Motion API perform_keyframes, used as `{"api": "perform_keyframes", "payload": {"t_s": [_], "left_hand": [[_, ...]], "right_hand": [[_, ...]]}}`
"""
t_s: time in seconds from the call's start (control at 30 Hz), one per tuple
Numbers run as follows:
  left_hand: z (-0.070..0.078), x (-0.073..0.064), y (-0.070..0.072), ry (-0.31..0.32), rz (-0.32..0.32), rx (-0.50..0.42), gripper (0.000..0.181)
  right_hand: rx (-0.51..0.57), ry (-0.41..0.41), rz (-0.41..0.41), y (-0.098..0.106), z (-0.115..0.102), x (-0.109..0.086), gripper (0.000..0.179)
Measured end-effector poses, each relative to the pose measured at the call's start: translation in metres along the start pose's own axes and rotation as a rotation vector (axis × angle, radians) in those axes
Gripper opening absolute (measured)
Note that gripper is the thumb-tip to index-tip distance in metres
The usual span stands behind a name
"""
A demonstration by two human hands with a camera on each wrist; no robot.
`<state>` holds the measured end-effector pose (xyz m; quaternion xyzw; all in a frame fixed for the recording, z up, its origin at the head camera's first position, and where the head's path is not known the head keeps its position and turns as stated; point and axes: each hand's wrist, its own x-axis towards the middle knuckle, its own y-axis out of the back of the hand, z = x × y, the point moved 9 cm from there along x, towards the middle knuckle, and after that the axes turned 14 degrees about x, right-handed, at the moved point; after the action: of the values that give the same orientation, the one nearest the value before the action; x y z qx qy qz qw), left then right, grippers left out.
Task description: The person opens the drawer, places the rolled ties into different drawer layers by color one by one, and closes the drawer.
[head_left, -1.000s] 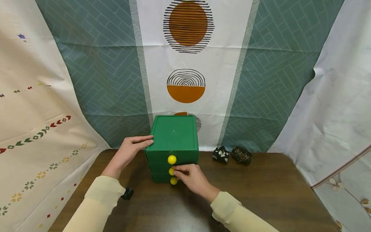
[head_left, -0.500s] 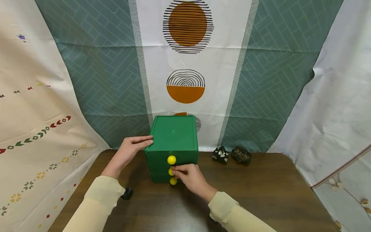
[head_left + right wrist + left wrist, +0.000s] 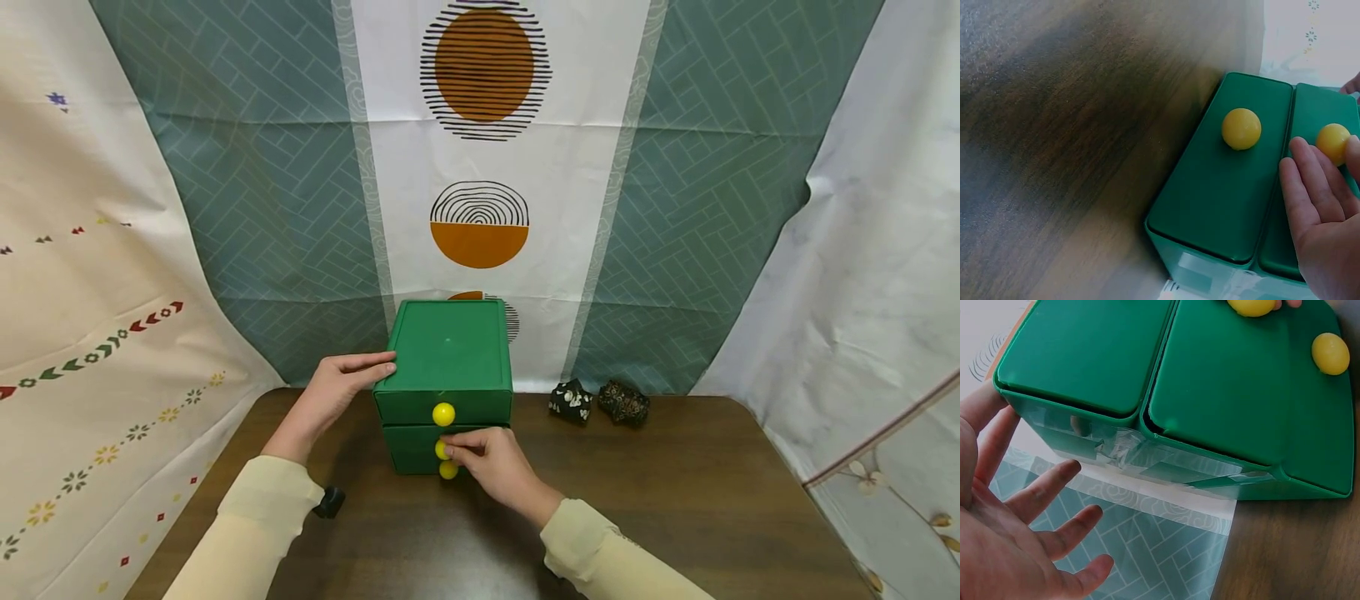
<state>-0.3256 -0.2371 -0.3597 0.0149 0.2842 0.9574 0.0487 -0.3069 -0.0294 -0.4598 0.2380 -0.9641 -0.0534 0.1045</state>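
A green three-drawer box (image 3: 450,346) with round yellow knobs stands on the table. My left hand (image 3: 341,392) lies at its upper left edge. In the left wrist view thumb and index finger touch the top corner, while the other fingers (image 3: 1066,531) spread straight beside the taped side wall. My right hand (image 3: 498,467) pinches the middle knob (image 3: 441,450) between thumb and fingertips. The middle drawer (image 3: 408,443) juts out a little, its front covering the seam of the bottom drawer in the head view. The top knob (image 3: 444,414) and bottom knob (image 3: 448,470) are untouched.
Two small dark patterned bundles (image 3: 572,402) sit at the table's back edge, right of the box. A patterned cloth (image 3: 480,158) hangs behind the brown table (image 3: 675,492), with pale cloths at both sides. A small black object (image 3: 328,502) shows by the left sleeve.
My right hand and the middle knob have come slightly toward me. The middle drawer's front has moved out, and a dark gap shows under the top drawer. My left hand has stayed put.
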Motion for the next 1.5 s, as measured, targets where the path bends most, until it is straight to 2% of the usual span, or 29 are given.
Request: {"api": "perform_keyframes", "payload": {"t_s": [0.2, 0.43, 0.8, 1.1, 1.5], "left_hand": [[0.001, -0.001, -0.001, -0.004, -0.013, 0.005, 0.044], [0.002, -0.001, 0.0, -0.008, -0.011, 0.018, 0.044], [0.003, -0.001, 0.0, -0.006, -0.012, 0.028, 0.043], [0.004, -0.001, 0.0, 0.001, -0.012, 0.025, 0.045], [0.004, -0.002, 0.0, 0.006, -0.005, 0.033, 0.045]], "right_hand": [[-0.06, 0.002, -0.025, -0.002, -0.002, -0.005, 0.023], [-0.072, 0.008, -0.039, -0.004, -0.006, -0.008, 0.023], [-0.127, -0.045, -0.065, -0.006, -0.008, -0.016, 0.024], [-0.134, -0.011, -0.082, -0.009, -0.01, -0.02, 0.025], [-0.159, -0.036, -0.1, -0.015, -0.019, -0.028, 0.025]]}}
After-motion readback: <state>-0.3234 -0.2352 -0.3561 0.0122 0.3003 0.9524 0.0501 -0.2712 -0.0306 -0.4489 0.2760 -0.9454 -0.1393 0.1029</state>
